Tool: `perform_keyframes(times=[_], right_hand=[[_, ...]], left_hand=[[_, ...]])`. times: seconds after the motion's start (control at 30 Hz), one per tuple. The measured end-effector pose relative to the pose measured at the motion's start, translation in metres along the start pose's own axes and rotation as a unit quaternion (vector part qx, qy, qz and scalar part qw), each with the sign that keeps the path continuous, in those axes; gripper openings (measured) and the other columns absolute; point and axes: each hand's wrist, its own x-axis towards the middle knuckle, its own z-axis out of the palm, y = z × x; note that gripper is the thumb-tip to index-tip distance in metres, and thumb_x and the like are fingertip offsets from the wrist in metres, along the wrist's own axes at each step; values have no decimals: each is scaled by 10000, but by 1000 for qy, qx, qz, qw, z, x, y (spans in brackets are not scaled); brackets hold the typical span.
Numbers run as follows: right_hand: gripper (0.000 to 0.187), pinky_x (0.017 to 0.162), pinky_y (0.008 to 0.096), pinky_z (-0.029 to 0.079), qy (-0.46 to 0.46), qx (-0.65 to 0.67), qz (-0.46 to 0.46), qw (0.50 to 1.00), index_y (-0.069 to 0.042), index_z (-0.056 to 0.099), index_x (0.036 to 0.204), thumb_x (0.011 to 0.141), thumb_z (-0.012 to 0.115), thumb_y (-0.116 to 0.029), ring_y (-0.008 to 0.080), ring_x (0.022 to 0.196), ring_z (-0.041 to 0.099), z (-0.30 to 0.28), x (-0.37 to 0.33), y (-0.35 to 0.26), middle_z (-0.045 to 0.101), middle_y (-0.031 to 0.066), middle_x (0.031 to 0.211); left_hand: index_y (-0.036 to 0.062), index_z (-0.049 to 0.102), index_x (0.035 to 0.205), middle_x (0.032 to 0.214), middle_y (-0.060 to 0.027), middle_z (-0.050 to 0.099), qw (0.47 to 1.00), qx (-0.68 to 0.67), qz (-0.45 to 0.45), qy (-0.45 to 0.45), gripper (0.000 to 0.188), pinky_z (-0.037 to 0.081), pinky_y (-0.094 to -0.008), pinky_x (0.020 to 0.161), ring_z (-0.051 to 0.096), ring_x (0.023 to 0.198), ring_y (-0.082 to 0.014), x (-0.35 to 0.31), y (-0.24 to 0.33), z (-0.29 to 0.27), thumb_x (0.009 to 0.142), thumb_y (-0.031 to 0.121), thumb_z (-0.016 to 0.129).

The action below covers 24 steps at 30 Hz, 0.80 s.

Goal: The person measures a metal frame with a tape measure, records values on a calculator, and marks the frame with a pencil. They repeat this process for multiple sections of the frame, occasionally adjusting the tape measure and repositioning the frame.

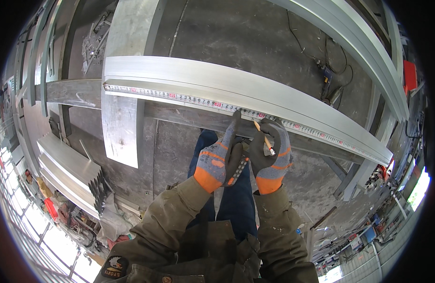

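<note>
Gloves (214,162): grey, dark-fingered, orange stripes and cuffs
Sleeves (172,217): olive-brown (pale flecks, right)
Patch (115,267): dark, bird-head emblem
Trousers (237,203): dark blue

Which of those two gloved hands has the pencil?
The right hand, gripping the pencil with its tip toward the tape measure; the left hand instead extends one finger to the tape measure.

Pencil (269,145) in right grip (276,158)

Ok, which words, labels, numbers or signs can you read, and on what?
Tape measure: black numerals, with red blocks at intervals; partly legible, not copied here.
Left sleeve patch: pale bird emblem above lettering, not copied here.
Pencil: any print is too small to read.
</note>
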Motion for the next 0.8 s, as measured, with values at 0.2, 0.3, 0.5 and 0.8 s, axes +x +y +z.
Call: perform_keyframes(times=[0.2,0.3,0.5,0.8], right_hand=[[293,907,498,552,4,15,31,999,-50,688,1080,812,807,-60,411,1041,671,1,-1,-2,713,156,1082],[281,913,498,551,7,27,35,999,-50,689,1068,813,806,-61,409,1030,673,1,-1,-2,715,155,1079],[230,898,426,572,-30,-7,-14,999,-14,672,1097,873,714,18,370,1031,715,-4,1,-3,724,177,1108],[222,874,418,576,2,26,0,1000,-14,675,1110,894,709,22,356,997,717,-2,2,0,721,171,1102]], left_hand=[[117,177,1717,985,-124,696,1000,-11,-12,-11,788,556,-387,749,693,845,-254,0,3,-2,1041,146,580],[114,182,1715,997,-122,697,1000,-3,-17,-19,786,559,-387,759,694,852,-261,-1,0,-1,1042,153,586],[113,201,1711,1006,-108,694,1000,23,14,-1,768,557,-385,762,688,855,-263,-2,-4,0,1048,153,586],[122,202,1713,969,-99,672,1000,11,25,13,762,547,-379,754,663,827,-243,-2,-3,1,1050,143,578]])
